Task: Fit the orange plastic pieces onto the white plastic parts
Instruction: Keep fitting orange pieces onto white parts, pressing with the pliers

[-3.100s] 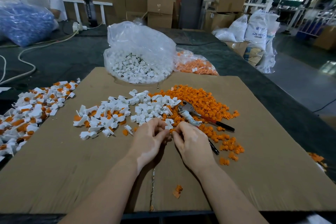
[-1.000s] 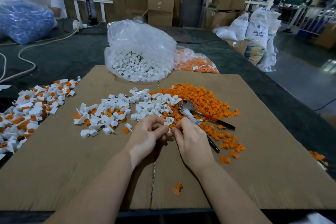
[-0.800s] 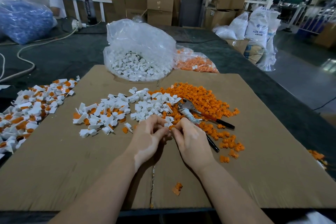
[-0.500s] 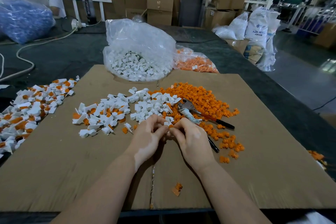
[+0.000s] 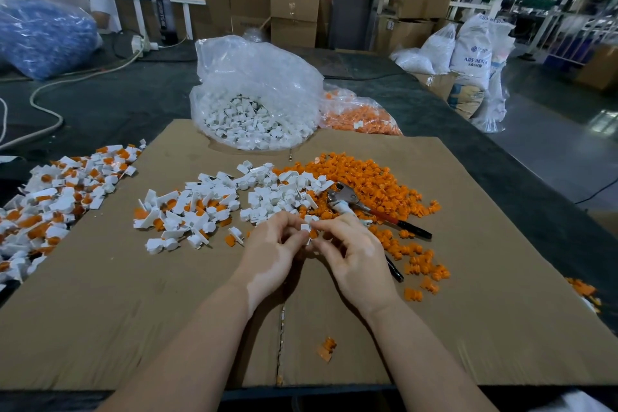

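Pinching one white plastic part [image 5: 305,228] between fingertips of both hands, just in front of the pliers [image 5: 347,202] jaw end. Left hand [image 5: 272,256] fingers curled, thumb and forefinger clamped on the white part's left side. Right hand [image 5: 351,256] fingers curled, forefinger and thumb meeting it from the right, with a bit of orange piece [image 5: 313,233] showing at its fingertips, touching the white part's lower right. So the orange sits right of and slightly below the white; the push likely goes right to left. Both hands equally near. Long axis of the white part too small to tell; whether the orange is seated yet, cannot tell.

Parts are small, hard, glossy moulded plastic, white ones blocky with a tab. Loose white parts pile [image 5: 277,192] just left of the pliers, orange pieces pile [image 5: 364,181] behind and right of them. Matte brown cardboard sheet [image 5: 133,328] under everything. Finished white-and-orange pieces [image 5: 187,214] lie further left of the pliers.
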Motion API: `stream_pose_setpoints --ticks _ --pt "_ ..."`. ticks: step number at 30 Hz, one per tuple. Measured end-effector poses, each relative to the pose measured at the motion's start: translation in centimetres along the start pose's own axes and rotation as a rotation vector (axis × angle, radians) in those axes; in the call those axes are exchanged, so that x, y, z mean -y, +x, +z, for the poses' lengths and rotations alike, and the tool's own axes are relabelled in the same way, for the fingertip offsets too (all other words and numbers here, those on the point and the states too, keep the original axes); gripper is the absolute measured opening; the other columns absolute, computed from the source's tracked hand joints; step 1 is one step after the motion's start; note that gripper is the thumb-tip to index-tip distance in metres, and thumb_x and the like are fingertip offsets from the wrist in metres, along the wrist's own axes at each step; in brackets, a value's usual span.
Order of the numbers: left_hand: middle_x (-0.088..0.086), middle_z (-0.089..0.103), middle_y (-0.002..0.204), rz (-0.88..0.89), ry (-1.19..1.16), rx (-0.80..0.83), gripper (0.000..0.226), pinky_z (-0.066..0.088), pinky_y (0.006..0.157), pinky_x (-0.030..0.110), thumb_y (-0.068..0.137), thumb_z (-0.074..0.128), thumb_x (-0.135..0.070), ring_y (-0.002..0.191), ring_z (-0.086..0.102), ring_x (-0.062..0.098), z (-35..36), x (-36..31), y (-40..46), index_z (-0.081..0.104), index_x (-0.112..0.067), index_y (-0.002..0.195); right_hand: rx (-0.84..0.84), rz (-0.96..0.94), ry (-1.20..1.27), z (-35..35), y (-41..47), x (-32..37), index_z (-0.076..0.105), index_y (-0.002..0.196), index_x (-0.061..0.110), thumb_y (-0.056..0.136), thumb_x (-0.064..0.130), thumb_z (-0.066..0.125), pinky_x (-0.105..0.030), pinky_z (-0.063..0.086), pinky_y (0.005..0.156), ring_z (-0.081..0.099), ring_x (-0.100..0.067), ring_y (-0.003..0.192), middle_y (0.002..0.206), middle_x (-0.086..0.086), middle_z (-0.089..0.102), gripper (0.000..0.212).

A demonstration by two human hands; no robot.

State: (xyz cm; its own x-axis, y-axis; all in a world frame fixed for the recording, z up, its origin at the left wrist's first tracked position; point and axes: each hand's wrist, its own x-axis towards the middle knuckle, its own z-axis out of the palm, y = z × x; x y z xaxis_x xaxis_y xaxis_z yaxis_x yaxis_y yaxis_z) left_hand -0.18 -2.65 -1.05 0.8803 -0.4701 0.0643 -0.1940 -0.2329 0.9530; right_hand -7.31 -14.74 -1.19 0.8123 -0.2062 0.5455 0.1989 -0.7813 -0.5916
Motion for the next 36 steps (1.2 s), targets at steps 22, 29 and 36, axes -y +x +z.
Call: stream_pose_setpoints --ticks 22,29,36 --pt "0.006 0.07 0.073 0.03 0.084 -0.053 0.005 0.041 0.056 0.014 0.087 0.063 -0.017 0.062 0.061 0.005 0.09 0.14 0.09 0.061 -0.013 0.088 0.023 0.011 -0.037 -0.04 0.0 0.19 0.068 0.103 0.009 0.084 0.009 0.066 -0.021 0.047 0.077 0.056 -0.009 0.083 0.091 0.002 0.061 0.019" --pt "0.009 0.07 0.076 0.033 0.109 -0.053 0.006 0.047 0.069 0.033 0.087 0.063 -0.018 0.073 0.064 0.019 0.1 0.05 0.07 0.061 -0.013 0.088 0.025 0.02 -0.053 0.01 0.0 0.15 0.068 0.102 0.01 0.084 0.01 0.066 -0.023 0.047 0.08 0.057 -0.011 0.086 0.091 0.0 0.062 0.018" --pt "0.01 0.068 0.077 0.034 0.123 -0.056 0.006 0.047 0.069 0.037 0.087 0.063 -0.019 0.074 0.063 0.024 0.08 0.03 -0.04 0.061 -0.013 0.089 0.024 0.018 -0.07 0.02 -0.03 0.18 0.068 0.101 0.009 0.083 0.01 0.067 -0.025 0.048 0.079 0.057 -0.012 0.086 0.09 0.0 0.062 0.018"
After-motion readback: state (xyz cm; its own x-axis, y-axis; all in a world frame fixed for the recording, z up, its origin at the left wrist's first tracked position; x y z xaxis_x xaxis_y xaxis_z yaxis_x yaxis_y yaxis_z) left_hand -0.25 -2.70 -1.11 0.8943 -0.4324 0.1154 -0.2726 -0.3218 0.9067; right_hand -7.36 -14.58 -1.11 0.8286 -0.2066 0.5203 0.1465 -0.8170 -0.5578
